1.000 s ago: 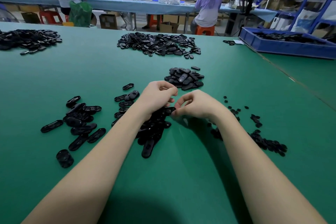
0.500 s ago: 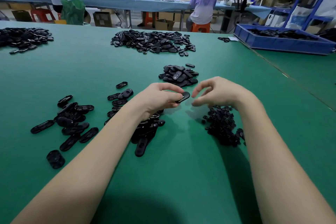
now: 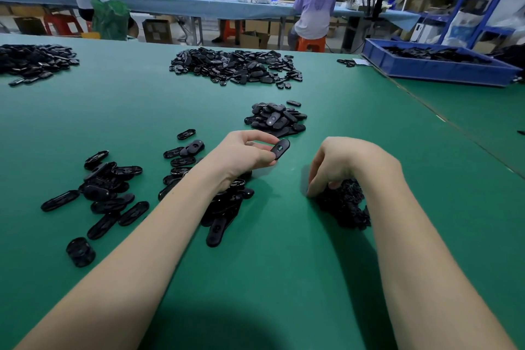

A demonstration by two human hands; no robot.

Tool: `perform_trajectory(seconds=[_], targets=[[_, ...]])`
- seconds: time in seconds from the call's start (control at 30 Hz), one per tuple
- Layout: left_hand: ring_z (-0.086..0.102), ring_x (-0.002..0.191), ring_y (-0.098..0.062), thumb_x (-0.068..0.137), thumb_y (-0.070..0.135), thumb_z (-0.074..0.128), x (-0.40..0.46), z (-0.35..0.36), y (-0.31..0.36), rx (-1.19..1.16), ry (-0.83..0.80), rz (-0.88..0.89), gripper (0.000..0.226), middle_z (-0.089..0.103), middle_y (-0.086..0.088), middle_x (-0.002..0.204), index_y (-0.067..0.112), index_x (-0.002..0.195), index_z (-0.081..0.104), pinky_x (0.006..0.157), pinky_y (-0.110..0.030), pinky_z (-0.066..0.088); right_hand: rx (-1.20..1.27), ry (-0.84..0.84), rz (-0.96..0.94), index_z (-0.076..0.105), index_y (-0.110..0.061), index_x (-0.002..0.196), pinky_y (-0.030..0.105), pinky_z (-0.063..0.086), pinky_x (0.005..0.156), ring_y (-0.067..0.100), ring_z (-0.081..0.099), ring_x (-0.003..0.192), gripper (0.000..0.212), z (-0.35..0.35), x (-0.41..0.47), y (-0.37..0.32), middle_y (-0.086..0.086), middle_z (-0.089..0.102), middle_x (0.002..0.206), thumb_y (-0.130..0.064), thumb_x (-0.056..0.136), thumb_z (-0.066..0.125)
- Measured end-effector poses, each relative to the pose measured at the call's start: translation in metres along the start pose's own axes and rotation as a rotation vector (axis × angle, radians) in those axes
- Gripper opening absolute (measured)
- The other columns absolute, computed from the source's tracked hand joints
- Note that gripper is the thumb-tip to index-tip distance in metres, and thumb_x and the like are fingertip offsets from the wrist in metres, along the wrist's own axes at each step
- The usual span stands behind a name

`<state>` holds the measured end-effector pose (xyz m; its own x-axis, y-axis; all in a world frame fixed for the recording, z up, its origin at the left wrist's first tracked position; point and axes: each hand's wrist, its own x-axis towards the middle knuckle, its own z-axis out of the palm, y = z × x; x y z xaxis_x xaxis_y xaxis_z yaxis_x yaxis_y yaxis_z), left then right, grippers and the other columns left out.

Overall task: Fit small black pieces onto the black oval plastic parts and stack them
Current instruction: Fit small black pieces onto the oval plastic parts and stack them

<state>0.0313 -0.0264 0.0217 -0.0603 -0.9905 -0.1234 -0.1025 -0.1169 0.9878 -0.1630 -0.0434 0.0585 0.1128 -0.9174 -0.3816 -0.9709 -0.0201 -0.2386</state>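
Observation:
My left hand [image 3: 244, 155] pinches one black oval part [image 3: 279, 148] between thumb and fingers, held above the green table. My right hand [image 3: 343, 165] is lowered onto a heap of small black pieces [image 3: 345, 204], fingers curled down into it; what they hold is hidden. A pile of oval parts [image 3: 227, 202] lies under my left wrist. Loose oval parts [image 3: 110, 190] are scattered to the left. A tidier heap of oval parts [image 3: 277, 118] sits just beyond my left hand.
A large pile of oval parts [image 3: 235, 68] lies mid-table and another [image 3: 31, 61] at the far left. A blue bin [image 3: 437, 65] of parts stands at the back right. Several people work at a blue bench [image 3: 181, 4] behind the green table [image 3: 284, 278].
My right hand dropped away from the oval part and down onto the heap of small pieces. My left hand kept hold of the oval part and barely moved.

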Motion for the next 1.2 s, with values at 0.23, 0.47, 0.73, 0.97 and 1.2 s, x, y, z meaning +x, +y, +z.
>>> perform_trajectory(seconds=[0.23, 0.47, 0.73, 0.97, 1.2], targets=[[0.071, 0.077, -0.017, 0.089, -0.009, 0.066, 0.001, -0.001, 0.0, -0.013, 0.009, -0.003, 0.024, 0.07, -0.012, 0.102, 0.011, 0.1, 0.072, 0.081, -0.022, 0.06, 0.129, 0.078, -0.125, 0.081, -0.027, 0.079, 0.022, 0.054, 0.068, 0.002, 0.064, 0.057, 0.008, -0.003, 0.001, 0.005, -0.014, 0.077, 0.077, -0.031, 0.078, 0.074], [0.067, 0.066, -0.01, 0.088, 0.0, 0.072, 0.003, -0.002, 0.002, -0.021, 0.017, 0.027, 0.013, 0.074, -0.006, 0.078, 0.012, 0.093, 0.073, 0.072, -0.019, 0.059, 0.799, 0.119, -0.245, 0.082, -0.025, 0.085, 0.018, 0.028, 0.046, 0.004, 0.044, 0.048, 0.008, 0.0, 0.003, 0.013, -0.009, 0.072, 0.075, -0.019, 0.08, 0.082], [0.067, 0.069, -0.01, 0.09, -0.001, 0.069, 0.001, -0.001, 0.002, -0.114, -0.04, 0.034, 0.011, 0.074, -0.007, 0.083, 0.008, 0.094, 0.074, 0.07, -0.016, 0.055, 0.8, 0.132, -0.22, 0.082, -0.028, 0.084, 0.021, 0.029, 0.05, 0.005, 0.044, 0.05, 0.012, 0.003, 0.006, 0.012, -0.005, 0.07, 0.078, -0.025, 0.073, 0.087], [0.068, 0.072, -0.011, 0.09, -0.001, 0.069, 0.003, -0.003, 0.0, -0.125, -0.037, 0.037, 0.012, 0.075, -0.007, 0.085, 0.01, 0.091, 0.075, 0.071, -0.016, 0.056, 0.809, 0.147, -0.239, 0.082, -0.031, 0.08, 0.019, 0.031, 0.047, 0.005, 0.046, 0.049, 0.012, 0.005, 0.009, 0.008, -0.005, 0.063, 0.074, -0.02, 0.081, 0.08], [0.068, 0.073, -0.012, 0.09, 0.0, 0.07, 0.004, -0.004, 0.0, -0.1, -0.005, 0.056, 0.011, 0.072, -0.01, 0.086, 0.01, 0.091, 0.075, 0.072, -0.017, 0.055, 0.818, 0.145, -0.257, 0.08, -0.029, 0.081, 0.02, 0.031, 0.049, 0.008, 0.052, 0.057, 0.007, 0.004, 0.008, 0.008, -0.006, 0.068, 0.081, -0.023, 0.079, 0.083]])
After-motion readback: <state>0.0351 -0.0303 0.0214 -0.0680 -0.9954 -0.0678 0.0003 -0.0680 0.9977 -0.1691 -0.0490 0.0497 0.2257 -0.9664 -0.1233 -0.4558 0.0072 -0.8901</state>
